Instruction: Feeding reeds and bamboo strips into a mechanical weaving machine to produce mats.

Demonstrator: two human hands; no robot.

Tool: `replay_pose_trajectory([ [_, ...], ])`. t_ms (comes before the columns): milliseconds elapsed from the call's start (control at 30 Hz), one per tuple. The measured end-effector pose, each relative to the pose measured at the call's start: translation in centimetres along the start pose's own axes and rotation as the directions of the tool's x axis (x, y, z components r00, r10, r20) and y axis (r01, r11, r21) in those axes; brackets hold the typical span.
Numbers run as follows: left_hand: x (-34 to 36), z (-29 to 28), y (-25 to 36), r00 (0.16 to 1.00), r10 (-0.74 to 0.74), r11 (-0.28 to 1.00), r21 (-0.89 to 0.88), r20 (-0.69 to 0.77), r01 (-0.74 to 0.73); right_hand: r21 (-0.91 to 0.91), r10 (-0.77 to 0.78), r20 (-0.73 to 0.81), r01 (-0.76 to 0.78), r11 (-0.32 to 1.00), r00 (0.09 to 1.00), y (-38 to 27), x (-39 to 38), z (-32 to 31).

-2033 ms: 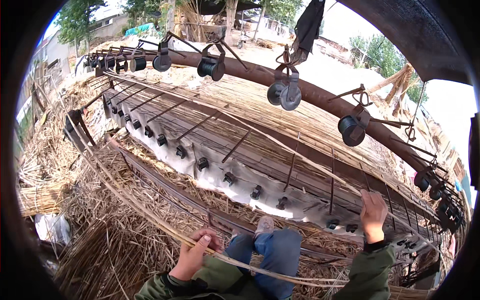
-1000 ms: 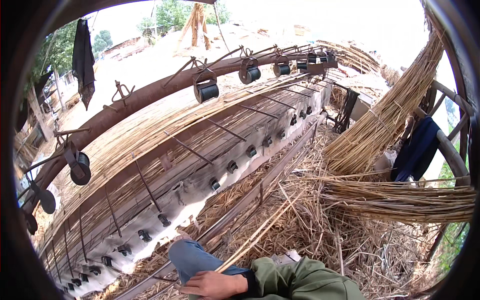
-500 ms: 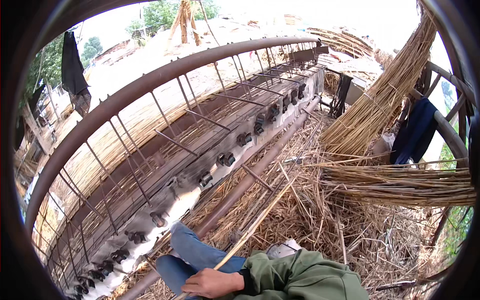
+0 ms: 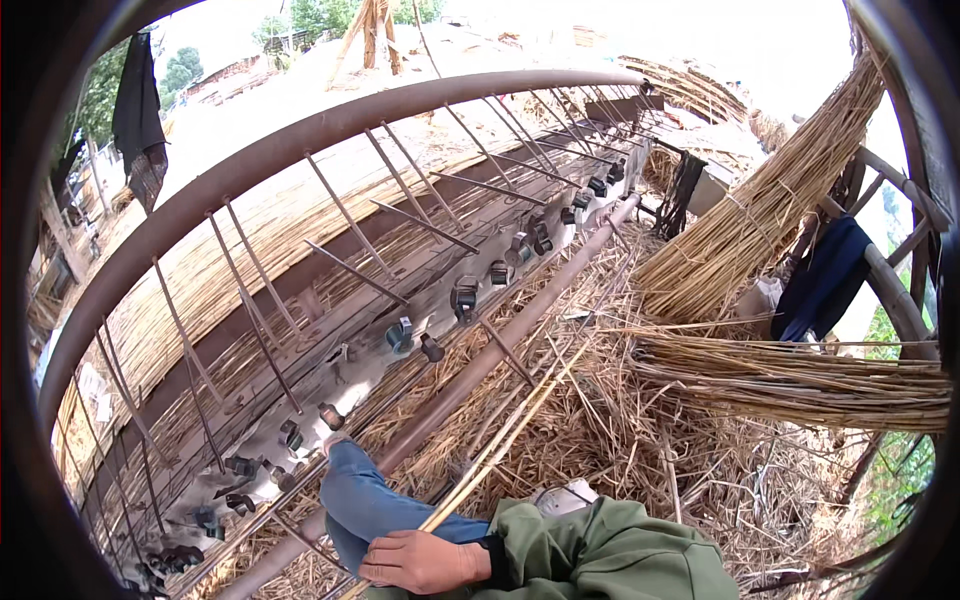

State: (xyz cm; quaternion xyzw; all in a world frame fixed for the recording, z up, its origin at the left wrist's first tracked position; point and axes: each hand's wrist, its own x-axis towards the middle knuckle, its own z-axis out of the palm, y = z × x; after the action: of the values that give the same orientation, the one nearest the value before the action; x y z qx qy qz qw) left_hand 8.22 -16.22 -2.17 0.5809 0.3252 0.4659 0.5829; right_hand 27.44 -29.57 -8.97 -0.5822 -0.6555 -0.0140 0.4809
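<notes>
My right hand (image 4: 425, 562), in a green sleeve, is closed around a few long pale reed stalks (image 4: 505, 440) at the bottom of the view. The stalks slant up and to the right, over the straw. Just beyond the hand are my legs in blue jeans (image 4: 360, 495), against a long rusty loom-like frame. Along this frame runs a row of dark clip-like spools (image 4: 463, 298), with thin metal rods (image 4: 345, 265) sloping up beside them. A finished reed mat (image 4: 200, 290) lies behind the rods. My left hand cannot be made out.
A thick curved pipe (image 4: 300, 140) arches over the frame, and a straight rusty pipe (image 4: 480, 380) runs along its near side. Reed bundles stand (image 4: 770, 200) and lie (image 4: 790, 375) to the right. Loose straw (image 4: 600, 440) covers the ground. Dark cloth (image 4: 825, 275) hangs at right.
The spools and rods of the frame have shifted, and the spools stick out toward me more. A second stalk now shows beside the first. My right hand stays in nearly the same place.
</notes>
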Motion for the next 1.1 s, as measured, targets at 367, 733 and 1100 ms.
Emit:
replay_pose_trajectory([
  [367,0.7,-2.3,0.7,0.985,0.143,0.889,-0.425,-0.1,-0.172,-0.225,0.095,0.002,-0.092,0.97,0.996,1.8,-2.4,-2.7],
  [733,3.7,-13.1,-1.0,0.916,-0.033,0.868,-0.466,-0.399,-0.172,-0.838,-0.066,-0.237,-0.17,0.519,0.969,2.0,-2.0,-21.0],
  [1100,3.2,2.8,-1.7,0.98,-0.159,0.841,-0.504,0.117,0.197,-0.711,-0.044,-0.01,0.024,0.703,0.999,3.8,7.8,-15.0],
])
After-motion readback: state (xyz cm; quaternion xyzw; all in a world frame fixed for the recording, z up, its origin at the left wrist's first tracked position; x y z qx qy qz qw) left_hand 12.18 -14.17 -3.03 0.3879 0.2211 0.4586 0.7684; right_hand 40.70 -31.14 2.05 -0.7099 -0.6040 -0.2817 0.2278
